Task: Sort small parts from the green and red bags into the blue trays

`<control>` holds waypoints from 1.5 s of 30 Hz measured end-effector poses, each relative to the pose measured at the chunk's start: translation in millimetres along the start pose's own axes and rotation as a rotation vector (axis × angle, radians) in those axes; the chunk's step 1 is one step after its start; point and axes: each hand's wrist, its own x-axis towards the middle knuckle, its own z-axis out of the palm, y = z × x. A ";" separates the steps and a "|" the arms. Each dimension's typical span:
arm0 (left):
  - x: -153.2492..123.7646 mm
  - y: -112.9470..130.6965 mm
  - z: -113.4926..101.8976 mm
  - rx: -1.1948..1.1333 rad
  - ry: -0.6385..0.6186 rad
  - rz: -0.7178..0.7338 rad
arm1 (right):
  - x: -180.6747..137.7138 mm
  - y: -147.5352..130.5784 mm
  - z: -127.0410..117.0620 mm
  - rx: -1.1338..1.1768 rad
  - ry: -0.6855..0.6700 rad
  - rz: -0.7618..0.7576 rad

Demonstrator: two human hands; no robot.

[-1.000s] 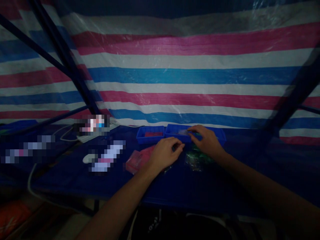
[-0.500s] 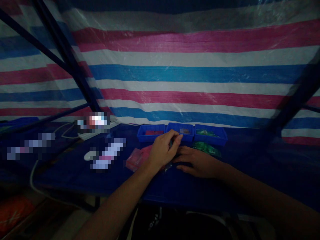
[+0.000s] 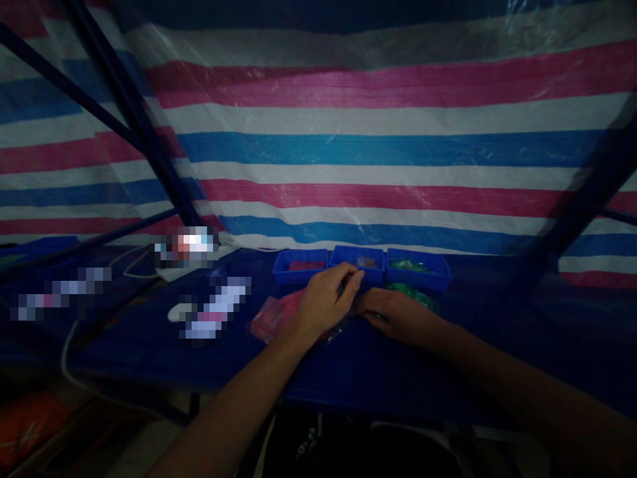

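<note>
Over the dark blue table my left hand point(image 3: 327, 300) is bent with its fingers curled and the thumb close to them. Below its palm a bit of clear plastic bag point(image 3: 335, 332) shows; most of it is hidden. My right hand point(image 3: 395, 315) rests just to the right, palm down, thumb and fingers drawn together at the tips. What lies between those fingertips is too dark to make out. Left of my left hand lies a pink plastic packet point(image 3: 276, 318), partly covered by the hand. Behind my right hand sits a green packet point(image 3: 414, 296).
Along the back stand three blue trays: one with pink pieces point(image 3: 279, 273), a middle one point(image 3: 338, 265) with small clear packets, and one with green packets point(image 3: 444, 282). A white mouse-like object point(image 3: 180, 312) and a white power strip point(image 3: 172, 271) lie left. Blue frame poles point(image 3: 169, 179) flank the table.
My right hand's fingers, spread before, have curled and closed together, and that hand has shifted slightly right. My left hand has barely moved.
</note>
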 end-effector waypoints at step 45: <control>2.0 -8.1 8.7 -0.196 0.066 -0.067 | 2.0 7.1 -3.6 0.928 0.510 0.424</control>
